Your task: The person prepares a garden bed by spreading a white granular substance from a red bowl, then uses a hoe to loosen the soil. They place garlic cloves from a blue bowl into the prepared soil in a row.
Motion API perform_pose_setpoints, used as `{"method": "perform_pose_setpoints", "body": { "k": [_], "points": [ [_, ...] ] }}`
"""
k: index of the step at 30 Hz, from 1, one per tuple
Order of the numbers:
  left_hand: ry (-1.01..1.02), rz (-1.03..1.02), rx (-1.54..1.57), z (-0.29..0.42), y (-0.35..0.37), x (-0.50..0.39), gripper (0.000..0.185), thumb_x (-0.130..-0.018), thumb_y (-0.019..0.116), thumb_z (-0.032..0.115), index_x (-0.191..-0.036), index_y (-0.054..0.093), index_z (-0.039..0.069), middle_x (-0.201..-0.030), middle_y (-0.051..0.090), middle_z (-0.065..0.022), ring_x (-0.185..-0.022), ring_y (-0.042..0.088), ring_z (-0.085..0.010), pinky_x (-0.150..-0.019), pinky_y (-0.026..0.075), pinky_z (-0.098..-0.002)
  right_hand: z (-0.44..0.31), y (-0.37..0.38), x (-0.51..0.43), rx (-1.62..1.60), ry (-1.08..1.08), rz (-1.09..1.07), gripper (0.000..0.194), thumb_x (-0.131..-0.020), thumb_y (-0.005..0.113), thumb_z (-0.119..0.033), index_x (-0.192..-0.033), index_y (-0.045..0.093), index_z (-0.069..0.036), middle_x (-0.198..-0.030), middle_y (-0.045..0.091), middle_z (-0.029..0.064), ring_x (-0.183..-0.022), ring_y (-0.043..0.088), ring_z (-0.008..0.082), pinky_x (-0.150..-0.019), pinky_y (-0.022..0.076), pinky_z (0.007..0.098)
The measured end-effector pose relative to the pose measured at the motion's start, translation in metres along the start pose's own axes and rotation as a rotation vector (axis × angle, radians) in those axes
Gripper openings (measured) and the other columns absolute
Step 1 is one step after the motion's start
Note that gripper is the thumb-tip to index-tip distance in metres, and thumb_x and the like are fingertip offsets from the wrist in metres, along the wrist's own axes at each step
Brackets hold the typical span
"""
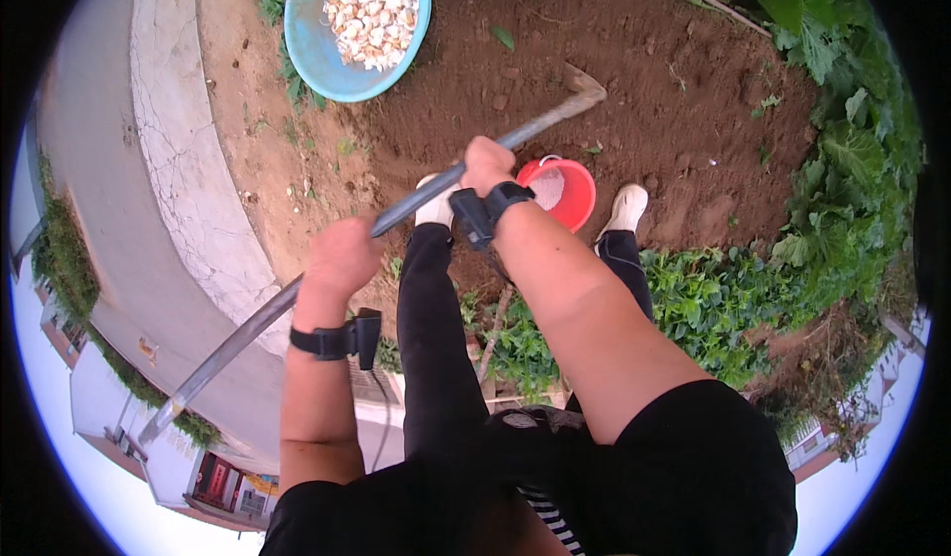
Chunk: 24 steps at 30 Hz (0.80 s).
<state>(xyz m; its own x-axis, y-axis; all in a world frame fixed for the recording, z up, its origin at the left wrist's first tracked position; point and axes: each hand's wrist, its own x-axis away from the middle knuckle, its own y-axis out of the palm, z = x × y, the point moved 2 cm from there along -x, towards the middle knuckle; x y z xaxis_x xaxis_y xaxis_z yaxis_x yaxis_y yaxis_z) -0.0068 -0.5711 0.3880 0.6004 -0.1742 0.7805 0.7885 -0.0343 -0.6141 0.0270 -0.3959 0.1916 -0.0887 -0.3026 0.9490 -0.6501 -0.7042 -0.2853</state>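
Both of my hands grip the long grey handle (423,203) of a hoe, which slants across the view. My left hand (342,255) holds it lower and to the left, nearer its butt end. Farther along, my right hand (488,162) is wrapped around the shaft. The hoe's head (583,86) is at the soil, its blade partly hidden by dirt or blur. Just beyond my right wrist stands a red bucket (576,192) holding pale granules (548,186). It sits on the ground between my white shoes.
A blue plastic basin (319,58) with a broken rim holds many garlic cloves (375,17). Brown tilled soil (683,147) lies ahead. Leafy vegetables (854,147) border the right, and low green plants (713,296) grow behind my feet. A concrete strip (178,132) and road run along the left.
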Motion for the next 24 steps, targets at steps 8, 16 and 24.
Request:
{"method": "perform_pose_setpoints", "body": {
  "k": [8, 16, 24],
  "points": [
    [-0.111, 0.065, 0.087, -0.039, -0.002, 0.119, 0.021, -0.073, 0.066, 0.015, -0.090, 0.057, 0.005, -0.080, 0.063, -0.0189, -0.075, 0.061, -0.0394, -0.065, 0.049, -0.0475, 0.090, 0.041, 0.081, 0.018, -0.100, 0.030, 0.020, -0.079, 0.060, -0.015, -0.086, 0.051, 0.002, -0.074, 0.055, 0.0096, -0.061, 0.054, 0.0241, -0.053, 0.0439, 0.0402],
    [-0.292, 0.105, 0.119, -0.073, -0.006, 0.248, 0.030, -0.069, 0.069, 0.011, -0.098, 0.061, 0.008, -0.083, 0.063, -0.0179, -0.077, 0.062, -0.0385, -0.065, 0.050, -0.0445, 0.154, 0.010, 0.190, 0.042, 0.265, -0.386, 0.022, -0.080, 0.063, -0.005, -0.084, 0.045, 0.006, -0.071, 0.057, 0.0166, -0.058, 0.063, 0.0302, -0.047, 0.0516, 0.0426],
    [-0.159, 0.160, 0.002, -0.028, 0.014, 0.209, 0.033, -0.069, 0.070, 0.011, -0.101, 0.060, 0.011, -0.083, 0.063, -0.0123, -0.073, 0.062, -0.0363, -0.063, 0.051, -0.0441, 0.107, -0.038, 0.142, -0.179, 0.351, -0.467, 0.019, -0.079, 0.062, 0.000, -0.088, 0.045, 0.004, -0.071, 0.054, 0.0134, -0.055, 0.059, 0.0282, -0.048, 0.0522, 0.0407]
  ]
}}
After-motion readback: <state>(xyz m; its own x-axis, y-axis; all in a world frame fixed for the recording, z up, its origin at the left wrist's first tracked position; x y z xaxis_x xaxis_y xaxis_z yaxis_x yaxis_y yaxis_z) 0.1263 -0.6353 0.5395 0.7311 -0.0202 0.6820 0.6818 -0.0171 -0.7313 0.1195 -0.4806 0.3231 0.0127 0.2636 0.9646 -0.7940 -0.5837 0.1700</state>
